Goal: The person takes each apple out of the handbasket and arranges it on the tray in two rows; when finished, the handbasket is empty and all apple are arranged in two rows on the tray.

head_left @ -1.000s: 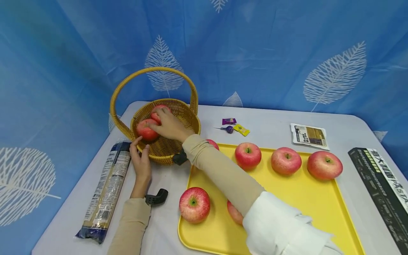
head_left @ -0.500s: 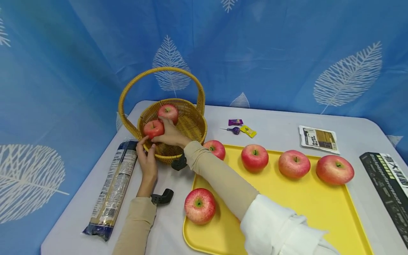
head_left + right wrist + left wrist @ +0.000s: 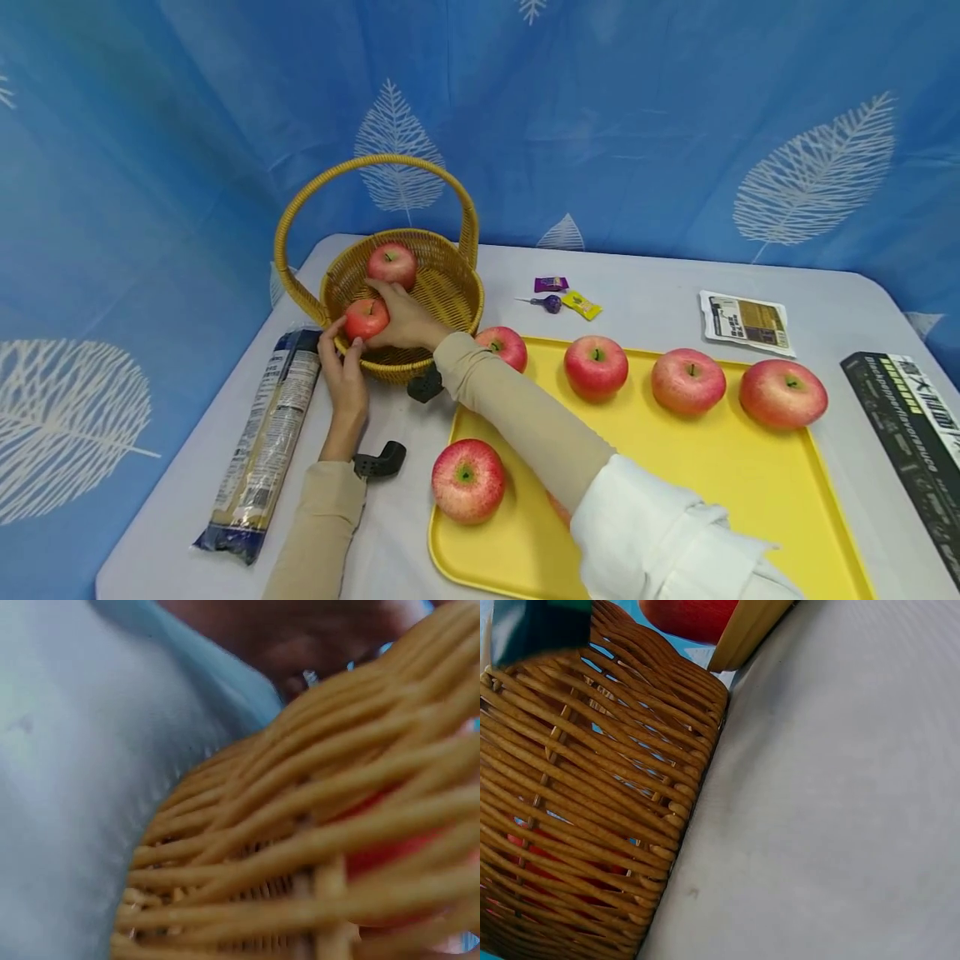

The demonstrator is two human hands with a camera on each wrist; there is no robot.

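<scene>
Cupping one orange-red apple [image 3: 367, 318] from its right side, the right hand [image 3: 407, 323] is inside a basket [image 3: 452, 283], fingers bent partway round the fruit. Just to its left and nearer the person, the left hand [image 3: 347, 390] is at the basket's rim, finger and thumb spread apart; whether they grip the rim or touch the apple cannot be told.

Just beyond the right hand lies a second apple [image 3: 392, 265], making two in the basket. The cupped one is smooth and round with a dark stem; the second is pinker, paler around its stem. The single basket is woven, golden brown, with one tall arched handle.

To the right hand's right and nearer the person is one yellow tray [image 3: 742, 475] with six apples [image 3: 687, 382] in view: four in a far row, one at the left side, one mostly hidden under the right sleeve [image 3: 525, 417]. They are pinkish red, flecked with yellow.

Left of the left hand lies one long, clear-and-blue packet [image 3: 262, 442]. Right of and beyond the right hand are two wrapped sweets [image 3: 581, 305], purple and yellow, and one purple lollipop [image 3: 551, 304]. Farther right are one white-and-brown pouch [image 3: 746, 323] and one black box [image 3: 900, 442].
</scene>
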